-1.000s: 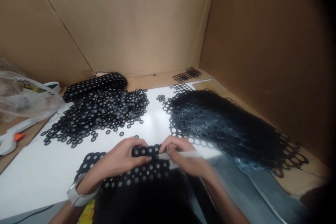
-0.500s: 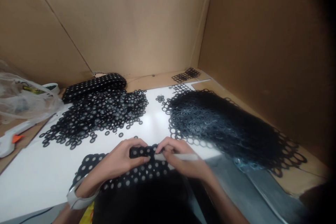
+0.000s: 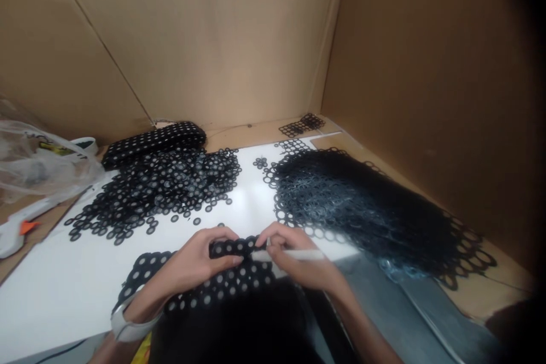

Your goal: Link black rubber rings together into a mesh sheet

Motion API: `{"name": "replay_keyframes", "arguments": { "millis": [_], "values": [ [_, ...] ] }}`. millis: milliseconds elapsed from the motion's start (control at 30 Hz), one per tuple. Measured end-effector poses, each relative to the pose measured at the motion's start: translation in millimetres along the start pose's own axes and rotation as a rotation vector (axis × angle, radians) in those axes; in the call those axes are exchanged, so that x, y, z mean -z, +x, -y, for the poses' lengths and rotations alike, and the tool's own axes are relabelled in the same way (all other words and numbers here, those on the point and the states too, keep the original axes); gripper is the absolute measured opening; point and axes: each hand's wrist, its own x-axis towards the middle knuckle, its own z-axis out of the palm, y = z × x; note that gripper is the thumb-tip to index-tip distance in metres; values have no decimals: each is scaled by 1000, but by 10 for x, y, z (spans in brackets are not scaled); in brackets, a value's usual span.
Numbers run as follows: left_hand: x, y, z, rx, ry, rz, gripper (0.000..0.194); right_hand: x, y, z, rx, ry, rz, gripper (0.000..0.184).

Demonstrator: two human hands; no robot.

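My left hand (image 3: 194,264) grips the far edge of a black sheet punched with round holes (image 3: 226,281) that lies on the white board (image 3: 63,278) in front of me. My right hand (image 3: 294,259) holds a thin white stick-like tool (image 3: 298,254), its tip against the sheet's edge next to my left fingers. A pale watch (image 3: 128,327) sits on my left wrist.
Loose black rings (image 3: 162,185) are heaped at the back left, next to a folded punched sheet (image 3: 153,137). A big pile of black ring lattice (image 3: 367,210) fills the right. A plastic bag (image 3: 38,165) and a white glue gun (image 3: 17,227) lie left. Cardboard walls (image 3: 213,40) enclose the spot.
Almost nothing has moved; both hands stay on the sheet's edge, with slight finger shifts and a small camera shift.
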Motion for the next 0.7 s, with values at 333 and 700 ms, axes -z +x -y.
{"name": "replay_keyframes", "arguments": {
  "millis": [333, 700],
  "values": [
    [16, -14, -9, -8, -65, 13, 29, -20, -4, 13, 10, -1, 2, 21],
    [10, -14, 17, 5, -69, -22, 26, -79, -33, 140, 36, -198, 29, 27]
  ]
}}
